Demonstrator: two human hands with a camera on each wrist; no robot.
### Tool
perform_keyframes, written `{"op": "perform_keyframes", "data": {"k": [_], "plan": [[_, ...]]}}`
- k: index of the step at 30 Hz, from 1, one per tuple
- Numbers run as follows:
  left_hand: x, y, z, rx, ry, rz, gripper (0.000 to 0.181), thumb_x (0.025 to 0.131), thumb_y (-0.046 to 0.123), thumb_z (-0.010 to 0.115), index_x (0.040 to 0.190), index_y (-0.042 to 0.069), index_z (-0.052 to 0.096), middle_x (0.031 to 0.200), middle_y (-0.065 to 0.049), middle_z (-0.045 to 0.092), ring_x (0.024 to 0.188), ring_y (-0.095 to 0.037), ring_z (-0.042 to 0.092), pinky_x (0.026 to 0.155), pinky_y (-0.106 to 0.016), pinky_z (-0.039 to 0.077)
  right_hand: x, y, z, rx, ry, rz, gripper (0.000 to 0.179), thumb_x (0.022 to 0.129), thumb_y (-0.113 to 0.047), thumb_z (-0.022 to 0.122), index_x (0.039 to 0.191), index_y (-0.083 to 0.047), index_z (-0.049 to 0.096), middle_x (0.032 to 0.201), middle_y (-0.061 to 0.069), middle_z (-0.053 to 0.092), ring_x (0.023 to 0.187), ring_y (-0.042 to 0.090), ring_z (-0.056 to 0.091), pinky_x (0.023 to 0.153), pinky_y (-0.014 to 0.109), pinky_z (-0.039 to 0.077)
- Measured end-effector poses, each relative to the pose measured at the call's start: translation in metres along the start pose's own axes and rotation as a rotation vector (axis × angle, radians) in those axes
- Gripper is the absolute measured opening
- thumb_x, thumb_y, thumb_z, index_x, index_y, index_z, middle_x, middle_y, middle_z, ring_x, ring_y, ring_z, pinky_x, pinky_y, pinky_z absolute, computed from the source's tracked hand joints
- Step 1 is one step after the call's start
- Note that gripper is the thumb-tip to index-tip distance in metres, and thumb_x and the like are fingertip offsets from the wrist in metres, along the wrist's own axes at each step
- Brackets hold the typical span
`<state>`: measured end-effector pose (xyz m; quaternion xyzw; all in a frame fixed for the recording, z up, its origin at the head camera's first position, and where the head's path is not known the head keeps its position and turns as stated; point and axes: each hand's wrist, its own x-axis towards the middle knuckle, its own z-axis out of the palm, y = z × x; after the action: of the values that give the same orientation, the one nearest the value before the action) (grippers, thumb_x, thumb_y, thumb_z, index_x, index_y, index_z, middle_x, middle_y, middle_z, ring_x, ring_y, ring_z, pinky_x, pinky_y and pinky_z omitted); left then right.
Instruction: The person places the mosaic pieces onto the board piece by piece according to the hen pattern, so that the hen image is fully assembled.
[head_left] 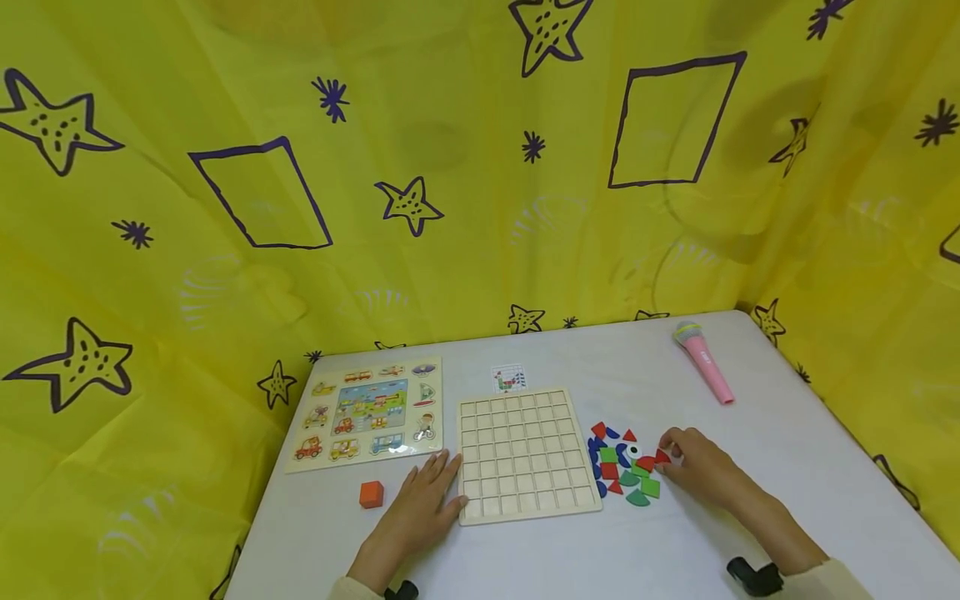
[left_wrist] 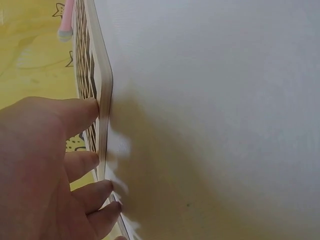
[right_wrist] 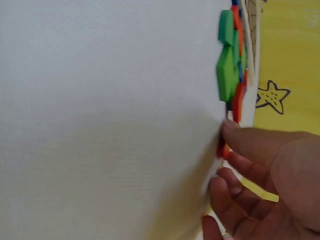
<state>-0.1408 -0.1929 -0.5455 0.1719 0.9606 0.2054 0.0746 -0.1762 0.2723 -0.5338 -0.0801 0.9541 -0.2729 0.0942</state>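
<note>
A square wooden grid board (head_left: 525, 454) with shallow cells lies mid-table. My left hand (head_left: 426, 502) rests at its left edge, fingers loosely extended and thumb touching the rim; the left wrist view shows the thumb (left_wrist: 80, 115) against the board's side. To the board's right is a loose pile of flat colored pieces, among them a green square (head_left: 649, 487) and a red square (head_left: 609, 471). At the pile's right side my right hand (head_left: 697, 467) pinches a red, roughly triangular piece (head_left: 662, 456) between thumb and finger. Part of that piece (right_wrist: 221, 147) is hidden by the fingers.
A small pattern card (head_left: 509, 378) lies behind the board. On the left are a vehicle picture puzzle (head_left: 300, 425) and an orange cube (head_left: 371, 494). A pink toy microphone (head_left: 705, 364) lies at the back right. Yellow patterned cloth (head_left: 465, 275) hangs behind the table.
</note>
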Motion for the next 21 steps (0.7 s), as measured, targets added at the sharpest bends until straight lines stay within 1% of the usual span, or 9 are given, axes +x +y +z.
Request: {"op": "perform_keyframes", "data": {"k": [2,5,9,12,17,21], "plan": [[0.0003,0.0001,-0.0001,0.005,-0.005,-0.003,0.067,0.106,0.042,0.06,0.162,0.009,0.042,0.169,-0.019,0.037,0.157,-0.041,0.031,0.126,-0.066,0.024,0.0013,0.0017,0.0012,-0.006,0.013,-0.02,0.024,0.095,-0.01,0.076,0.115,-0.004,0.064,0.099,0.009,0.06,0.088,0.023,0.058,0.078,0.044,0.06],[0.0008,0.0004,-0.0008,0.012,-0.011,-0.007,0.067,0.106,0.042,0.06,0.162,0.009,0.042,0.169,-0.018,0.037,0.157,-0.041,0.032,0.126,-0.066,0.024,0.003,0.0038,0.0016,0.005,0.036,-0.045,0.024,0.096,-0.006,0.075,0.117,-0.004,0.064,0.101,0.01,0.06,0.091,0.023,0.06,0.082,0.047,0.061],[0.0014,0.0012,-0.0029,0.003,-0.014,-0.007,0.067,0.106,0.041,0.061,0.161,0.008,0.043,0.168,-0.019,0.038,0.157,-0.042,0.032,0.126,-0.067,0.023,0.006,0.0055,0.0021,0.023,0.067,-0.017,0.026,0.096,-0.007,0.074,0.119,0.0,0.064,0.104,0.015,0.06,0.094,0.028,0.062,0.087,0.052,0.062],[0.0022,0.0012,-0.0037,0.0,-0.019,-0.007,0.067,0.106,0.041,0.061,0.161,0.008,0.043,0.168,-0.019,0.038,0.157,-0.042,0.032,0.126,-0.067,0.023,0.0074,0.0051,0.003,0.015,0.091,0.003,0.026,0.095,-0.009,0.075,0.116,0.003,0.063,0.103,0.017,0.06,0.093,0.029,0.062,0.087,0.053,0.062],[0.0034,0.0002,-0.0046,0.007,-0.029,-0.017,0.067,0.105,0.041,0.061,0.162,0.01,0.043,0.168,-0.018,0.037,0.157,-0.041,0.033,0.126,-0.067,0.022,0.0084,0.003,0.004,0.009,0.099,-0.011,0.022,0.096,-0.004,0.073,0.115,0.004,0.064,0.103,0.016,0.06,0.092,0.028,0.062,0.088,0.054,0.062],[0.004,-0.0002,-0.0056,0.006,-0.038,-0.022,0.068,0.105,0.041,0.062,0.162,0.01,0.042,0.168,-0.017,0.038,0.157,-0.041,0.033,0.127,-0.066,0.022,0.0084,0.0018,0.0045,0.024,0.098,-0.01,0.023,0.095,-0.003,0.07,0.116,0.004,0.064,0.105,0.018,0.059,0.094,0.029,0.061,0.087,0.054,0.061]]}}
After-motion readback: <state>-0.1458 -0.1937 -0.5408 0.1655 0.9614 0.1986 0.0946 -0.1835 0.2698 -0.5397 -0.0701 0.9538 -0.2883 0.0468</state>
